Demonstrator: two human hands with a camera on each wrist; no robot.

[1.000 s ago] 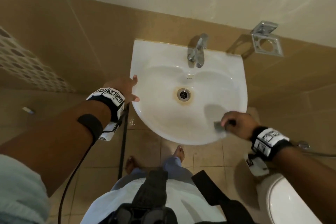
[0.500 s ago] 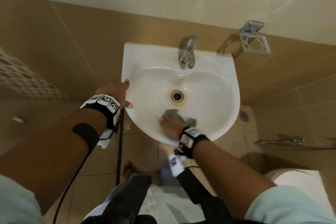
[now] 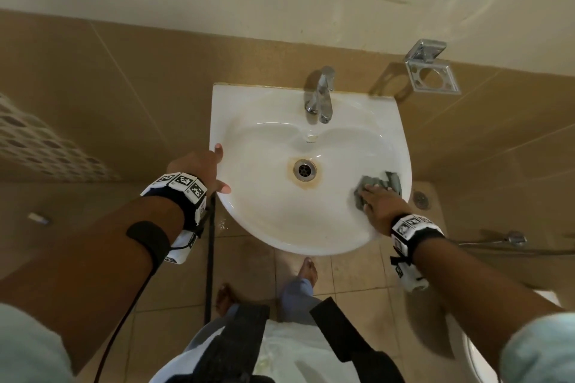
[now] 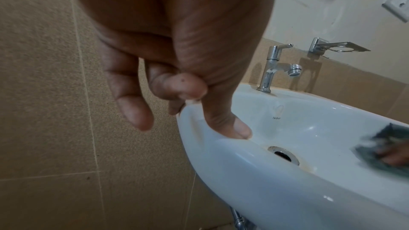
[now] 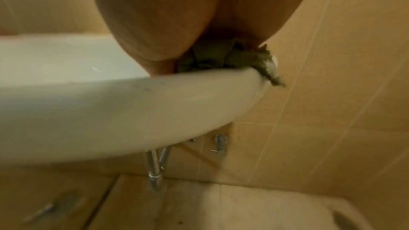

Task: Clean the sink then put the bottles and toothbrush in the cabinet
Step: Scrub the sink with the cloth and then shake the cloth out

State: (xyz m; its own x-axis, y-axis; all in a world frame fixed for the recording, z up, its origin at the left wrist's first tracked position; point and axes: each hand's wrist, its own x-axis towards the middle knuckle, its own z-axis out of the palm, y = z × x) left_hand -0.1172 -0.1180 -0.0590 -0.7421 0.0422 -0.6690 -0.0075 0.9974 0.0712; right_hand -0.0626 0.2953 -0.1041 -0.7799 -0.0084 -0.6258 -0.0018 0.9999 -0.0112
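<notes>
While the right hand (image 3: 378,202) presses a grey cloth (image 3: 378,183) with flat fingers (image 3: 371,188) at the four o'clock side of the white sink (image 3: 280,227), the left hand (image 3: 199,169) grips the rim at nine o'clock, thumb (image 4: 230,125) inside, fingers (image 4: 132,111) curled beneath.

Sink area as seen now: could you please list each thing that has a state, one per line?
sink: white, yellowish stain around the drain
drain: open, unplugged
tap: no water seen running
cloth: crumpled, pressed on the sink's right rim
right hand: flat on the cloth
left hand: holds the sink's left rim, thumb on top
wall holder: empty
</notes>
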